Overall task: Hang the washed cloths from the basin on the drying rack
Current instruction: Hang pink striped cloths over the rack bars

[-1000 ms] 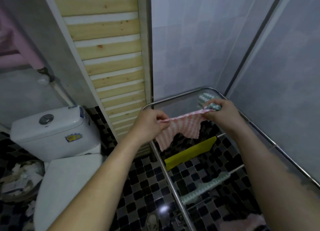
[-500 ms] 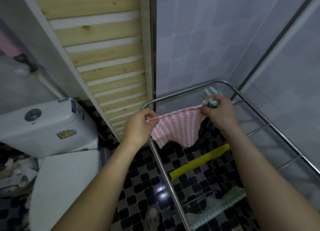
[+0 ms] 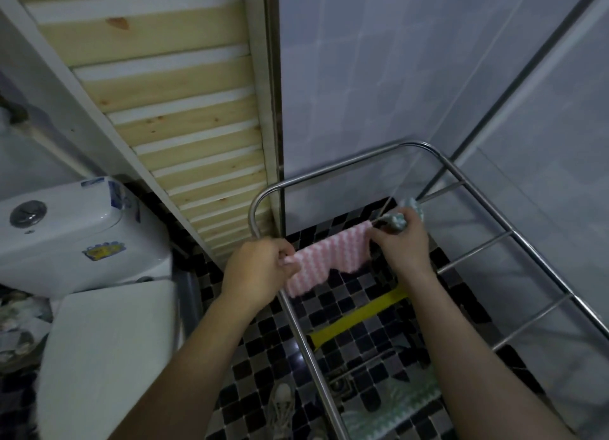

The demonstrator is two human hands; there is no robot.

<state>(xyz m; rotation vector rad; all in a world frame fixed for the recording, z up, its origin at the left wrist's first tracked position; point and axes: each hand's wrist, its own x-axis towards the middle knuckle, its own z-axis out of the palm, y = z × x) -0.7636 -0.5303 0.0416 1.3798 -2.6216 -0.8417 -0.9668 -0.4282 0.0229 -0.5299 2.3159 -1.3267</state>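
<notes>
The pink cloth (image 3: 329, 258) has travelled past the yellow cloth (image 3: 359, 321), toward the rack's (image 3: 329, 172) far end. Left fingers (image 3: 285, 253) pinch one corner; right fingers (image 3: 384, 238) pinch the other, plus a bunched green cloth (image 3: 400, 220). Next, I'd say: drape it over a rung and let go.

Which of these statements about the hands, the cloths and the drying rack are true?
1. The left hand and the right hand hold a pink-and-white striped cloth spread between them. True.
2. The right hand also grips a bunched green-and-white cloth. True.
3. The long yellow cloth lies on the white toilet lid. False: it hangs on a rail of the silver metal drying rack.
4. All the rack's rails are bare. False: the yellow cloth hangs on one.
</notes>
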